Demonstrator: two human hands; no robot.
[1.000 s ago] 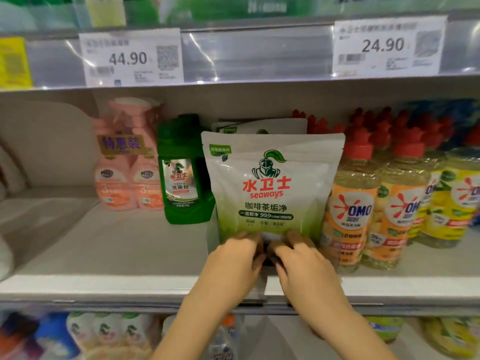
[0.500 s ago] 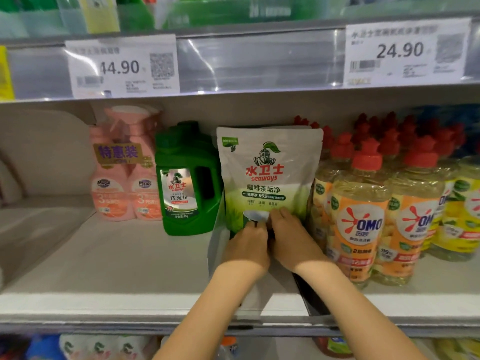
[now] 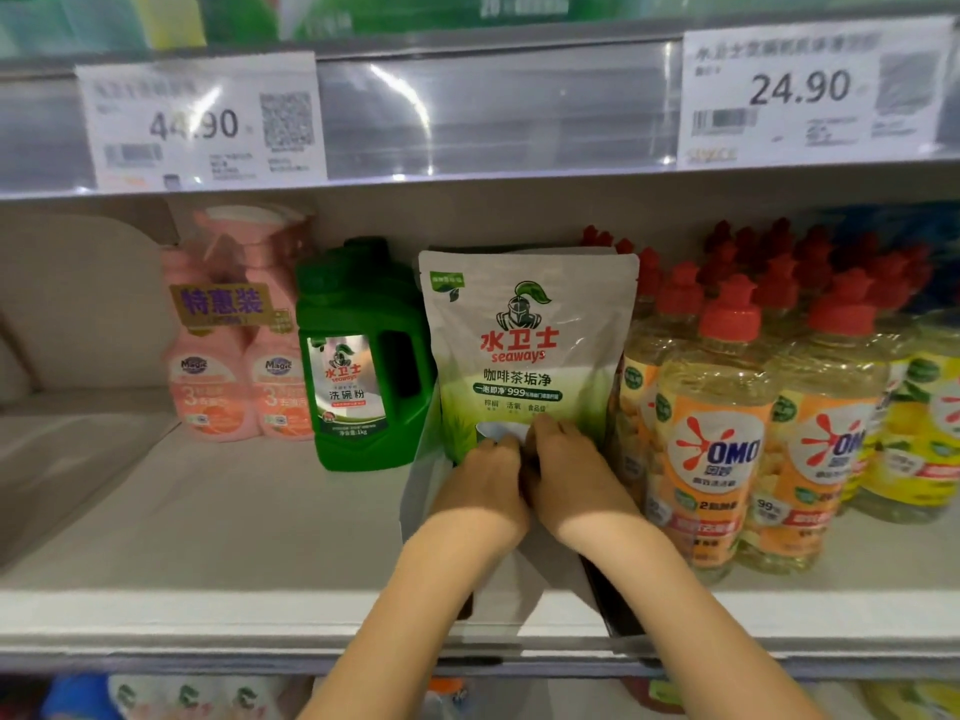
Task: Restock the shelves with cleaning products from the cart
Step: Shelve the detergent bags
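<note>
- Green-and-white pouch base is where both hands meet: left hand (image 3: 488, 478) and right hand (image 3: 569, 467) side by side, touching each other, knuckles toward the camera.
- Left hand: fingers curled onto the bottom edge of the Seaways pouch (image 3: 527, 345), gripping it.
- Right hand: fingers bent over the lower front of the pouch, just under the printed text, holding it; thumb not visible.
- Both forearms bare, reaching in over the front lip of the shelf (image 3: 208, 543).
- Pouch stands upright, face forward, knight logo and red lettering readable, well back from the shelf lip.
- Pouch sits inside a pale display tray (image 3: 418, 491); the tray's left wall shows beside the left wrist, and a dark edge runs along under the right forearm.
- Dark top edge of something shows just behind the pouch; cannot tell what it is.
- Just beside the pouch on the left: green Seaways jug (image 3: 363, 356) with handle, upright, close to the tray wall.
- Further left: pink spray bottle twin pack (image 3: 234, 366), purple-lettered banner across the necks.
- Right of the pouch: OMO dish liquid bottles (image 3: 711, 439), red caps, several rows deep, front ones close to the right forearm.
- Far right: yellow bottles (image 3: 930, 433), partly cut off.
- Shelf edge above carries the 44.90 price tag (image 3: 202, 122) on the left and the 24.90 price tag (image 3: 815, 90) on the right.
- Shelf below: blurred packages only.
</note>
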